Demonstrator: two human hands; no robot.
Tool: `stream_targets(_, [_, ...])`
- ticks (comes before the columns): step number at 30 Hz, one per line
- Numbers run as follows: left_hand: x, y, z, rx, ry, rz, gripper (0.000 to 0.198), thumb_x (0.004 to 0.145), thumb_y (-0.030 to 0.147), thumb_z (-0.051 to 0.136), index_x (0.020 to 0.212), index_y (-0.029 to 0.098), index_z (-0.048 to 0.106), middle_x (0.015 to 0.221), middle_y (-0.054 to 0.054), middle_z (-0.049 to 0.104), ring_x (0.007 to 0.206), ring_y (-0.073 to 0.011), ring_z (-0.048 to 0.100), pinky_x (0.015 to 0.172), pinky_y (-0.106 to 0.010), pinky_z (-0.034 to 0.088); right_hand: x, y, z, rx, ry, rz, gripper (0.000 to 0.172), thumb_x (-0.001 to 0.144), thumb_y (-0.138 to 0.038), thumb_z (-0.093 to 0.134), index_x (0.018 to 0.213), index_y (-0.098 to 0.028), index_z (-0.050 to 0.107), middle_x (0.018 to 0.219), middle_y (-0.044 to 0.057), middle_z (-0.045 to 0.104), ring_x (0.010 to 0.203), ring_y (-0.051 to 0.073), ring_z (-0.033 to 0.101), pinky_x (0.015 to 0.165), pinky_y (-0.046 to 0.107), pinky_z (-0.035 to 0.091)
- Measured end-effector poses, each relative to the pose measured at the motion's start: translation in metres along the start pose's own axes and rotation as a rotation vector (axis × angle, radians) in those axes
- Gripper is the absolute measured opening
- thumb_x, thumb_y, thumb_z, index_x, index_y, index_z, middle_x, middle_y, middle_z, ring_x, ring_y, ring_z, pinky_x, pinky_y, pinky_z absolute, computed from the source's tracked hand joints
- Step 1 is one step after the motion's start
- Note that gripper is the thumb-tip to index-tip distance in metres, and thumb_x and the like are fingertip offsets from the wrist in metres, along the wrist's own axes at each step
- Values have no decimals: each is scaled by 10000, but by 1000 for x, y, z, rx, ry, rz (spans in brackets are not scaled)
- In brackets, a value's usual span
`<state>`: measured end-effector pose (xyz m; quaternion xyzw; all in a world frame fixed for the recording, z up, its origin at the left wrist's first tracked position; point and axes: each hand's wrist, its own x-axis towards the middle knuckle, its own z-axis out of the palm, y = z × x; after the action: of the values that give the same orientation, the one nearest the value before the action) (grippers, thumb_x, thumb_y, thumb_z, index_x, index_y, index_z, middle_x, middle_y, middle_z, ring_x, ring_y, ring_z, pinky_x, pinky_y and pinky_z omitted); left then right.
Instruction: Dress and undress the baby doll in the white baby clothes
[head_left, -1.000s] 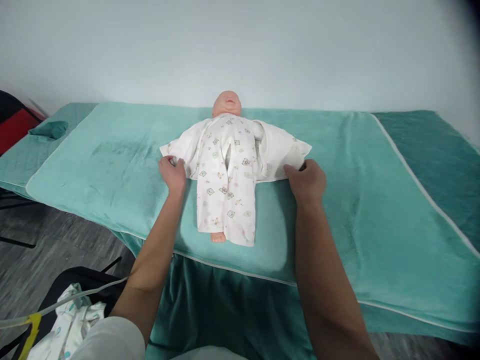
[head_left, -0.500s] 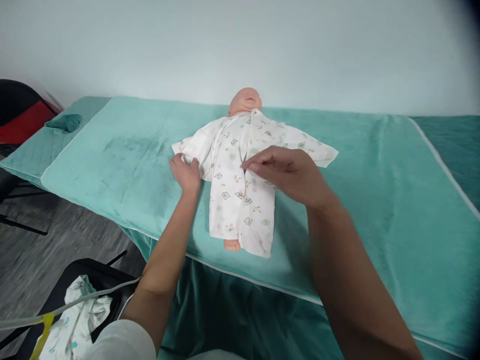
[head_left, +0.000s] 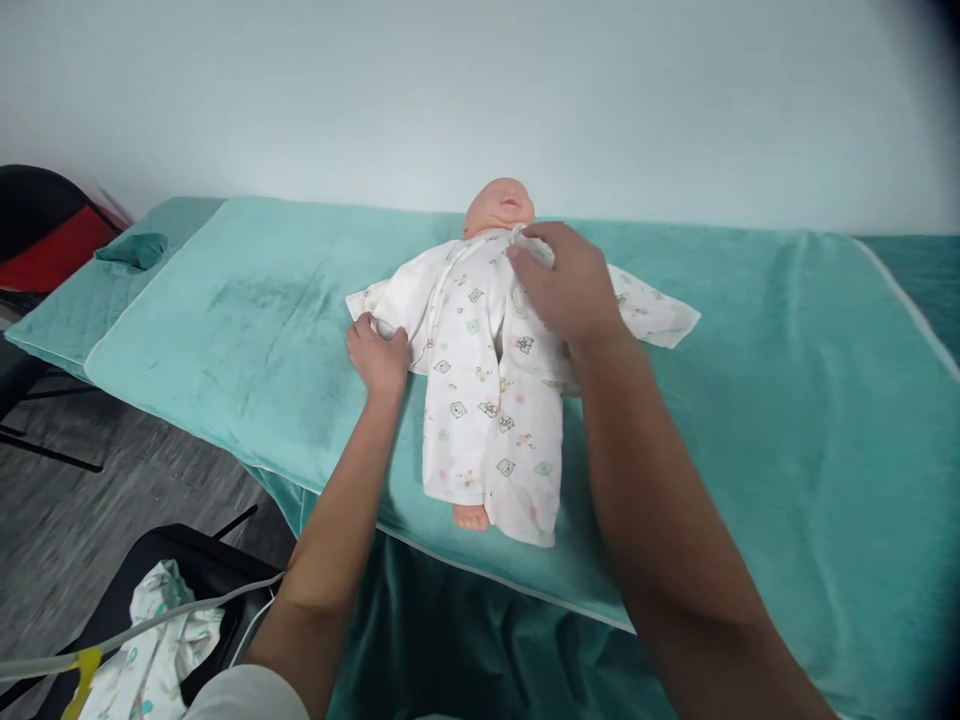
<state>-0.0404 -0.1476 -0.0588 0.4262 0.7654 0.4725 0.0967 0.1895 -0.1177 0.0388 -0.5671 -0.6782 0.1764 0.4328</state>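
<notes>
A baby doll lies on its back, dressed in a white baby gown printed with small animals. Its head is toward the wall, and one foot shows below the hem. My right hand is at the neckline, with thumb and forefinger closed on the gown's edge near a small tie. That hand covers part of the chest and sleeve. Beside the sleeve on the left, my left hand touches the cloth, its thumb and curled fingers apart. Both sleeves spread out sideways.
A green padded bed cover lies under the doll, with a white wall behind. At lower left, a black chair holds crumpled printed cloth; a pale cord crosses above it. Another chair stands at far left.
My right hand has moved up from the middle of the gown to the neckline. My left hand has stayed by the sleeve. The view has shifted slightly.
</notes>
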Motion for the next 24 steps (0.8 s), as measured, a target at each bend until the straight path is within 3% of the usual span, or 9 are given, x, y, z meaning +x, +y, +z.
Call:
stream_targets(5, [1, 1, 0, 6, -45, -22, 529, 785, 185, 767, 1276, 206, 573, 1200, -109, 676, 1249, -329, 585, 1164, -528, 377, 3, 18, 17, -109, -173, -118, 479, 980, -407, 589, 1418, -218, 619, 1635, 120, 508, 1557, 353, 408, 1295, 559, 313])
stream_targets(9, [4, 3, 2, 76, -74, -18, 381, 813, 261, 768, 1160, 197, 623, 1209, -130, 656, 1249, -351, 574, 1141, -544, 384, 10, 14, 17, -118, -240, -179, 463, 971, -387, 584, 1398, -213, 634, 1620, 116, 527, 1539, 361, 428, 1278, 588, 329])
stream_targets(11, [4, 2, 3, 105, -89, -4, 275, 830, 296, 761, 1053, 194, 636, 1237, -149, 642, 1252, -367, 566, 1133, -559, 381, 23, 7, 22, -116, -255, -193, 363, 980, -375, 565, 1282, -216, 689, 1485, 120, 642, 1435, 365, 534, 1222, 599, 396])
stream_targets(14, [4, -1, 3, 62, -89, 20, 197, 846, 294, 742, 975, 207, 621, 1194, -124, 652, 1187, -338, 581, 1090, -524, 405, 54, 1, 38, -159, -254, -177, 219, 973, -379, 586, 971, -208, 723, 1120, 120, 749, 1202, 367, 655, 1109, 610, 480])
stream_targets(16, [4, -3, 2, -20, -81, 1, 175, 866, 294, 713, 982, 218, 605, 1068, -72, 658, 1042, -277, 603, 993, -453, 453, 80, 1, 53, -231, -273, -153, 218, 884, -396, 726, 786, -209, 671, 930, 96, 708, 1133, 384, 661, 1053, 621, 502])
stream_targets(19, [3, -5, 0, -155, -76, -41, 141, 885, 299, 685, 958, 233, 584, 841, 14, 592, 796, -189, 551, 818, -354, 456, 119, 9, 74, -316, -412, -86, 389, 712, -410, 903, 617, -212, 582, 734, 44, 598, 1096, 404, 674, 1019, 640, 513])
stream_targets(22, [3, -4, -1, -224, -65, -20, 129, 881, 279, 684, 897, 235, 563, 764, 40, 541, 719, -159, 491, 751, -321, 425, 149, 22, 90, -227, -491, -70, 471, 688, -454, 930, 546, -219, 546, 611, 4, 504, 1034, 375, 706, 1011, 636, 517])
stream_targets(24, [3, -4, -2, -253, -53, -2, 126, 886, 272, 676, 883, 233, 556, 769, 39, 539, 712, -152, 476, 735, -312, 417, 159, 30, 99, -249, -548, -75, 491, 594, -431, 985, 527, -219, 548, 568, -7, 479, 989, 390, 714, 995, 676, 508])
